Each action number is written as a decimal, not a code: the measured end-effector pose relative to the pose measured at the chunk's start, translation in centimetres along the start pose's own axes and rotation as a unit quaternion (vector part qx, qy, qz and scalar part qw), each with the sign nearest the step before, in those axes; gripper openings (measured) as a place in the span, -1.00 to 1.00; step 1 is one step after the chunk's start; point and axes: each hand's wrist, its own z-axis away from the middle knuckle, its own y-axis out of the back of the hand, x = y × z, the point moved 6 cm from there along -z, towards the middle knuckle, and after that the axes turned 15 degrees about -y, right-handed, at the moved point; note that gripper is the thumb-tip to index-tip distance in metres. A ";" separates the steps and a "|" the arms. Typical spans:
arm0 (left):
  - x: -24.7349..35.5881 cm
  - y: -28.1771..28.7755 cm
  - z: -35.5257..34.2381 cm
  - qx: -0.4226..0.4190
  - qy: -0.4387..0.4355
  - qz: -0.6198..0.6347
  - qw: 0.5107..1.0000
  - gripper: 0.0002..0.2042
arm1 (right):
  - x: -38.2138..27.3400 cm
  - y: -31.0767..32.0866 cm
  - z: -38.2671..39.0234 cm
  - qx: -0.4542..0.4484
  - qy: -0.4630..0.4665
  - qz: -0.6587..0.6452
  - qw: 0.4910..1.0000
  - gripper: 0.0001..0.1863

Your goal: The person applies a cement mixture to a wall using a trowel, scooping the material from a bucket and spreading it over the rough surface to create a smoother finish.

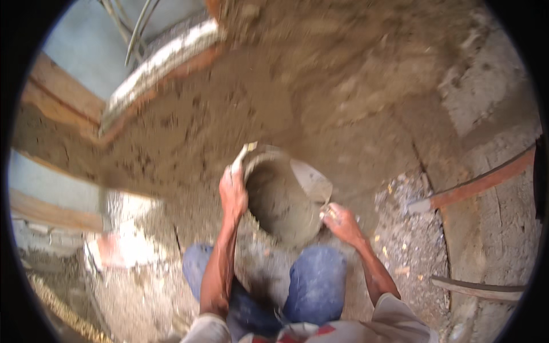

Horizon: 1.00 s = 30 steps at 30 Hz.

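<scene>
A mortar-caked bucket (pixel 283 200) was gripped at its rim by the left hand (pixel 233 191), fingers closed; a trowel (pixel 311 180) was clasped by the right hand (pixel 341 222).

obstacles: the mortar pan (pixel 283 200) sits between the left hand (pixel 233 191) and right hand (pixel 338 220), with both knees (pixel 317 280) close below it, so the way toward the body is shut. a brick wall (pixel 166 60) with wet mortar stands at upper left, and two long tool handles (pixel 486 182) lie at right. free room: bare dirt floor (pixel 343 97) beyond the pan, and gravel between pan and handles.
</scene>
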 end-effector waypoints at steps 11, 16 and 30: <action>5.2 -2.1 2.9 -0.110 -0.080 0.010 0.991 -0.52 | 0.7 -5.8 -1.3 0.029 0.010 0.362 0.932 -0.66; 2.6 0.6 4.1 -0.177 -0.084 0.103 0.975 -0.53 | 1.6 -9.4 -1.1 -0.045 -0.015 0.264 0.963 -0.65; -0.8 2.9 3.2 -0.086 -0.081 0.125 0.985 -0.54 | -4.7 -7.3 4.6 -0.016 0.006 0.437 0.899 -0.78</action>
